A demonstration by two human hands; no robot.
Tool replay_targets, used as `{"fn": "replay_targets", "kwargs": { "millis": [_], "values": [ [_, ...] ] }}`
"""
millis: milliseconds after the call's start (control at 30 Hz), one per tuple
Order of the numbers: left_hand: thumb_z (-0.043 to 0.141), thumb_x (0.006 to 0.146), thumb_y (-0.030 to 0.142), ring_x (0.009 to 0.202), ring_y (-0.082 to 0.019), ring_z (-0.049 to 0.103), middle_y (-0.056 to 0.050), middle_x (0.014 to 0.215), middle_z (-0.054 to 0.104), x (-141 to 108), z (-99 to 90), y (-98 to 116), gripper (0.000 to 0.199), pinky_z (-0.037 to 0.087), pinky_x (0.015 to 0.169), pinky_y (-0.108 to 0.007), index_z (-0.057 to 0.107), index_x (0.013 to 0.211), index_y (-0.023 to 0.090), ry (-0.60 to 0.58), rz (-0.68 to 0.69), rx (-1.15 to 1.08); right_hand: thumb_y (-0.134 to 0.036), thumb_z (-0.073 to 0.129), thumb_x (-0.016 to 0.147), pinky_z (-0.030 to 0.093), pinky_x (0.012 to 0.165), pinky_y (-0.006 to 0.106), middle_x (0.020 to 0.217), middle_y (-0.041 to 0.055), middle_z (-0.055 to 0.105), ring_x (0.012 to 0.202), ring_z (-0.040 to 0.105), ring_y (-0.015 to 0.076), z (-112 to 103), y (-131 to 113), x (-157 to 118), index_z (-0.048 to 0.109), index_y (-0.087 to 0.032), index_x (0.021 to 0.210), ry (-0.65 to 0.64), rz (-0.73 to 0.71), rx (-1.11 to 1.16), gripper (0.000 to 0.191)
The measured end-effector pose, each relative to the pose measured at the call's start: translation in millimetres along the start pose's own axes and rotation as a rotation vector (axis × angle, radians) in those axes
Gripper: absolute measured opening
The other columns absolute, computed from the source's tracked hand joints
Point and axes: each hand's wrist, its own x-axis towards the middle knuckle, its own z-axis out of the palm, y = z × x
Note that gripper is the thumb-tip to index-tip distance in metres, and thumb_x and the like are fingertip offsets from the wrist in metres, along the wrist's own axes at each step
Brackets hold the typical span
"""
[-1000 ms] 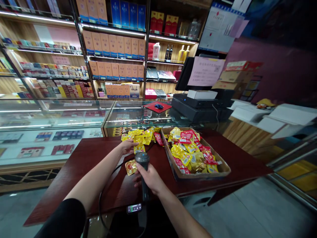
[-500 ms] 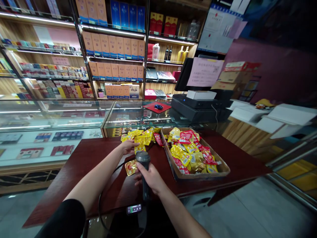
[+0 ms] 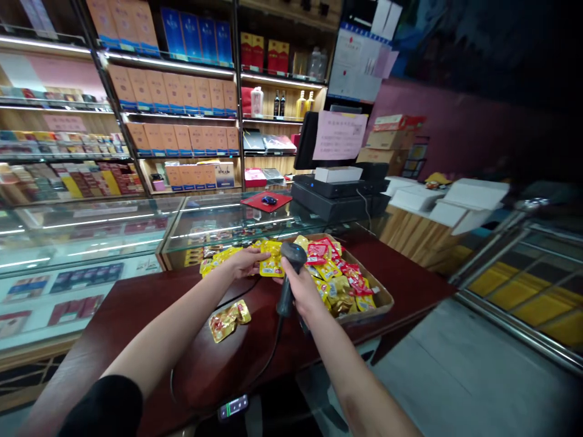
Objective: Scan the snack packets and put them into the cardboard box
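Note:
Held in my right hand [image 3: 298, 285] is a dark handheld barcode scanner [image 3: 286, 291], its head tilted up and its cable running down over the table. My left hand [image 3: 246, 262] pinches a yellow snack packet [image 3: 272, 260] by its left edge, just left of the scanner's head. Behind my left hand lies a pile of yellow packets [image 3: 214, 260]. A gold packet [image 3: 229, 320] rests by itself on the dark red table [image 3: 182, 315]. Right of the scanner stands a cardboard box [image 3: 380, 306] with red, yellow and gold packets in it; my right hand partly hides its near left side.
A glass display counter [image 3: 200, 215] borders the table's far side. On it are a mouse [image 3: 269, 199] on a red pad, a black cash drawer [image 3: 319, 197] and a monitor [image 3: 307, 142]. A lit phone-like device [image 3: 233, 407] lies near the table's front edge. Metal rails [image 3: 514, 291] stand at right.
My left hand has brought a yellow packet off the pile toward the right. My right hand has moved the scanner up and right, away from the gold packet. The view has turned to the right.

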Motion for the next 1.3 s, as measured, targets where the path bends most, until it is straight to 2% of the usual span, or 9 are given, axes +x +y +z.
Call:
{"fn": "replay_targets", "kwargs": {
  "millis": [133,267,367,500,667,767,900,1000,1300],
  "values": [
    [0.081,0.067,0.025,0.052,-0.01,0.062,-0.005,0.074,0.07,40,39.8,15,0.034,0.053,0.051,-0.021,0.063,0.093,0.012,0.107,0.051,0.079,-0.046,0.075,0.067,0.058,0.068,0.029,0.102,0.007,0.069,0.085,0.068,0.0202,-20,-29,31,0.061,-0.016,0.101,0.08,-0.049,0.089,0.047],
    [0.08,0.07,0.024,0.06,-0.014,0.065,-0.009,0.078,0.07,76,70.1,26,0.033,0.057,0.06,-0.029,0.064,0.094,0.009,0.069,0.095,0.102,-0.05,0.074,0.066,0.055,0.063,0.027,0.083,0.0044,0.069,0.077,0.066,0.0189,-46,-46,59,0.063,-0.014,0.093,0.19,-0.102,0.014,0.046],
    [0.079,0.07,0.02,0.073,-0.018,0.067,-0.01,0.084,0.071,90,77.8,29,0.039,0.058,0.069,-0.035,0.062,0.103,0.008,0.046,0.117,0.116,-0.055,0.071,0.066,0.053,0.063,0.026,0.073,0.0033,0.068,0.076,0.066,0.0195,-61,-51,69,0.065,-0.013,0.091,0.242,-0.163,-0.077,0.049],
    [0.083,0.064,0.018,0.082,-0.021,0.066,-0.01,0.084,0.07,89,67.7,22,0.043,0.058,0.074,-0.038,0.064,0.102,0.009,0.078,0.105,0.11,-0.057,0.069,0.067,0.051,0.076,0.028,0.089,0.0059,0.071,0.091,0.065,0.0215,-64,-48,67,0.066,-0.013,0.096,0.296,-0.236,-0.143,0.053],
    [0.083,0.063,0.02,0.077,-0.019,0.065,-0.008,0.083,0.069,59,35.5,6,0.035,0.057,0.066,-0.032,0.069,0.095,0.012,0.103,0.134,0.173,-0.056,0.067,0.071,0.052,0.084,0.03,0.106,0.0084,0.069,0.105,0.062,0.0239,-45,-33,49,0.065,-0.016,0.103,0.211,-0.209,-0.144,0.052],
    [0.078,0.067,0.024,0.073,-0.019,0.065,-0.006,0.082,0.07,28,7.0,-5,0.035,0.055,0.063,-0.027,0.071,0.1,0.015,0.118,0.228,0.393,-0.052,0.07,0.071,0.056,0.078,0.031,0.113,0.0094,0.066,0.106,0.062,0.0244,-24,-21,32,0.062,-0.017,0.104,0.123,-0.087,-0.051,0.049],
    [0.078,0.064,0.024,0.079,-0.02,0.066,-0.004,0.086,0.073,-19,-34.9,-25,0.029,0.051,0.071,-0.023,0.076,0.093,0.02,0.189,0.39,0.766,-0.047,0.072,0.072,0.06,0.068,0.034,0.116,0.0107,0.064,0.099,0.066,0.0241,4,-1,9,0.059,-0.018,0.105,-0.064,0.085,0.096,0.046],
    [0.078,0.061,0.023,0.084,-0.024,0.066,-0.005,0.087,0.073,-51,-57.1,-47,0.029,0.049,0.077,-0.026,0.076,0.09,0.022,0.225,0.384,0.84,-0.044,0.074,0.071,0.061,0.063,0.034,0.112,0.0096,0.064,0.092,0.068,0.023,20,17,-6,0.059,-0.019,0.103,-0.136,0.156,0.111,0.044],
    [0.082,0.057,0.029,0.102,-0.036,0.059,-0.015,0.094,0.066,-94,-51.1,-119,0.032,0.042,0.09,-0.039,0.071,0.086,0.023,0.423,0.276,1.221,-0.045,0.077,0.068,0.061,0.055,0.032,0.085,0.0051,0.066,0.066,0.068,0.0173,34,59,-37,0.058,-0.015,0.086,-0.193,0.314,0.066,0.039]
  ]
}}
